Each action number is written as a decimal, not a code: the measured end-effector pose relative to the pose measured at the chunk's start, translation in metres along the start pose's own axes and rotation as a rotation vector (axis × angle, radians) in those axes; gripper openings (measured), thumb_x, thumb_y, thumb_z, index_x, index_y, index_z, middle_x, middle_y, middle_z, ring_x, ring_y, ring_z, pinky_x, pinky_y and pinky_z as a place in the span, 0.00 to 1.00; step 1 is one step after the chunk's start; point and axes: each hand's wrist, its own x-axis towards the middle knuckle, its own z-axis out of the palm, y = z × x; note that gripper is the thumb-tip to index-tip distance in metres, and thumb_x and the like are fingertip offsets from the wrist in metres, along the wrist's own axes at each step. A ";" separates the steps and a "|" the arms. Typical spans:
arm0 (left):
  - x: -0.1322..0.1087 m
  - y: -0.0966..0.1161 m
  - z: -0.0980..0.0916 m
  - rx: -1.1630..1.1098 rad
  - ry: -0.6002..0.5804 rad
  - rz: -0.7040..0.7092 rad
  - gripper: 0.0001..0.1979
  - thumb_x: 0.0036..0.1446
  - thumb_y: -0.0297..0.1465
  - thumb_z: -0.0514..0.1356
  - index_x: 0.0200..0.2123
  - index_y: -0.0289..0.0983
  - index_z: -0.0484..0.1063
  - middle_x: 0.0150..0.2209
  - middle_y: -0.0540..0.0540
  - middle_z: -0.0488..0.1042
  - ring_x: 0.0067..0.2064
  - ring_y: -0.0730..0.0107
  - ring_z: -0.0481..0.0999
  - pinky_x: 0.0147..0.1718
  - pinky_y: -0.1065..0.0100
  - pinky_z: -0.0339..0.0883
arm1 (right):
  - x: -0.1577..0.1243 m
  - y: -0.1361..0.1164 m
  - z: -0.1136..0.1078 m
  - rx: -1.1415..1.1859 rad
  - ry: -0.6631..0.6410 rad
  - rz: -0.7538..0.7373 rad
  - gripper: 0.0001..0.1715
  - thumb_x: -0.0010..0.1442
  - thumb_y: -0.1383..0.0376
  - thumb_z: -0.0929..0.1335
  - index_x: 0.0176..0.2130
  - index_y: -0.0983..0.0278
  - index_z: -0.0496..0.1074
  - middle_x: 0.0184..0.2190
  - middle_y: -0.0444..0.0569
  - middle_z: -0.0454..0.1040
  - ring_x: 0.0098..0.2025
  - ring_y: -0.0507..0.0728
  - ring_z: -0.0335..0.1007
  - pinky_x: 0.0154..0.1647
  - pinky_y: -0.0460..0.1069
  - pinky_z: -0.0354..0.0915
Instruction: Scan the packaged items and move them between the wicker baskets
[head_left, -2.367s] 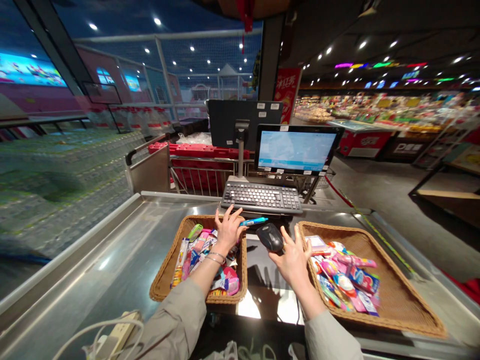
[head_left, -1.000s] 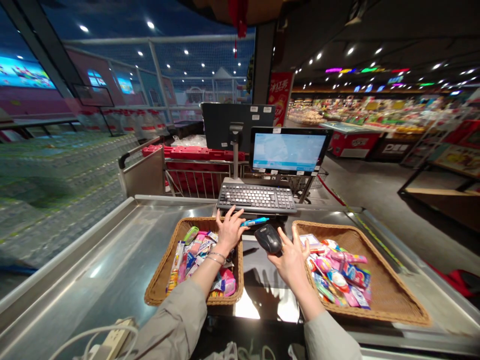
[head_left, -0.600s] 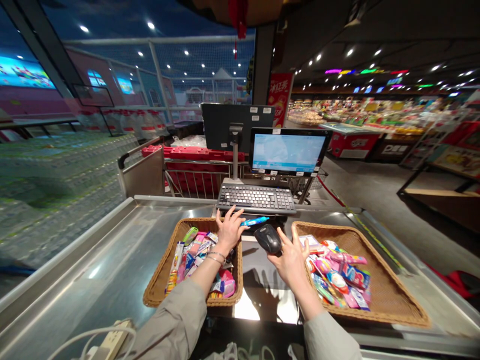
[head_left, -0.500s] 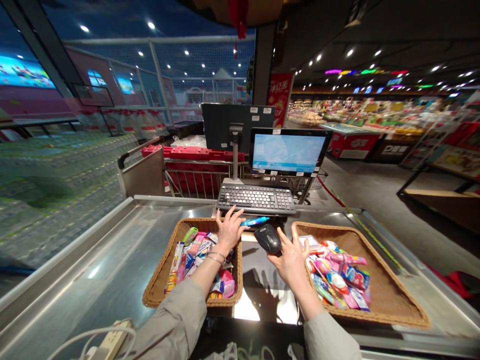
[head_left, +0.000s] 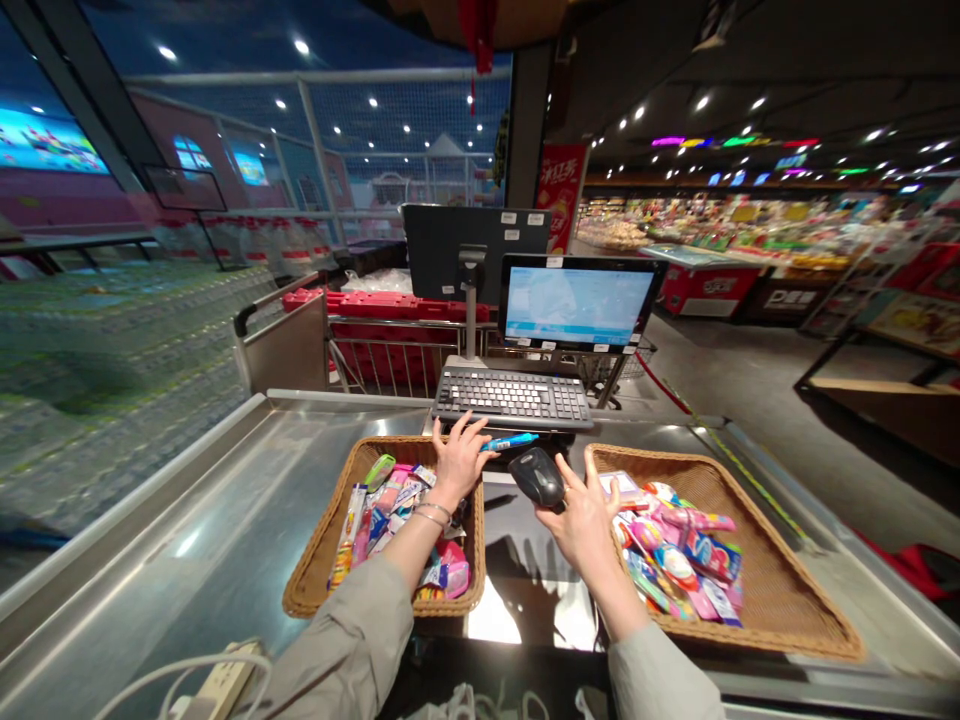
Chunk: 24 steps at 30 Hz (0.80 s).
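My left hand [head_left: 459, 465] is above the far right corner of the left wicker basket [head_left: 309, 570], pinching a slim blue stick-shaped item [head_left: 510, 441] between thumb and fingers. A small label shows on the item, but its exact kind is unclear. A black handheld barcode scanner [head_left: 535, 476] is gripped in my right hand [head_left: 585, 520], with its head turned toward the blue item. Beside that hand is the right wicker basket [head_left: 795, 590]. Colourful wrapped sweets and small toys [head_left: 679, 555] lie in the right basket, and similar packets [head_left: 394, 505] fill the left one.
A keyboard [head_left: 514, 396] sits beyond my hands, below a lit monitor [head_left: 577, 303] and a second screen turned away [head_left: 474, 240]. The metal counter [head_left: 217, 500] has raised edges. A power strip with white cable [head_left: 229, 680] lies near left. Shopping carts [head_left: 390, 355] stand behind.
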 end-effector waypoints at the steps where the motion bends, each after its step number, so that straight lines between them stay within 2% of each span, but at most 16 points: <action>1: 0.000 0.000 0.000 0.002 0.000 0.001 0.08 0.59 0.38 0.62 0.40 0.44 0.76 0.56 0.47 0.74 0.64 0.54 0.63 0.65 0.35 0.31 | 0.001 0.000 -0.001 -0.004 0.000 0.005 0.10 0.54 0.63 0.67 0.35 0.59 0.78 0.61 0.48 0.67 0.71 0.68 0.38 0.63 0.75 0.33; 9: 0.005 0.001 0.005 0.010 -0.009 0.022 0.07 0.60 0.38 0.61 0.41 0.45 0.76 0.57 0.46 0.74 0.64 0.53 0.63 0.65 0.34 0.32 | 0.003 0.008 -0.001 -0.036 0.037 0.039 0.09 0.54 0.61 0.67 0.31 0.60 0.77 0.61 0.47 0.67 0.70 0.68 0.40 0.64 0.73 0.34; 14: 0.010 0.004 0.010 0.000 -0.019 0.047 0.08 0.59 0.38 0.62 0.42 0.45 0.75 0.58 0.47 0.73 0.65 0.54 0.62 0.64 0.34 0.32 | 0.003 0.019 -0.003 -0.062 0.104 0.058 0.10 0.54 0.60 0.67 0.33 0.59 0.78 0.60 0.48 0.68 0.69 0.68 0.42 0.64 0.72 0.33; 19: 0.017 0.013 0.013 -0.026 -0.023 0.078 0.09 0.59 0.39 0.62 0.42 0.46 0.75 0.57 0.46 0.73 0.65 0.54 0.62 0.65 0.34 0.32 | 0.002 0.032 -0.007 -0.082 0.148 0.116 0.11 0.54 0.58 0.67 0.32 0.59 0.78 0.58 0.50 0.71 0.69 0.69 0.42 0.62 0.72 0.35; 24: 0.025 0.026 0.015 -0.056 -0.027 0.114 0.08 0.59 0.38 0.62 0.42 0.46 0.76 0.56 0.46 0.74 0.65 0.54 0.62 0.65 0.35 0.32 | -0.002 0.046 -0.014 -0.133 0.204 0.161 0.14 0.54 0.57 0.67 0.36 0.60 0.79 0.55 0.54 0.73 0.68 0.69 0.43 0.62 0.70 0.37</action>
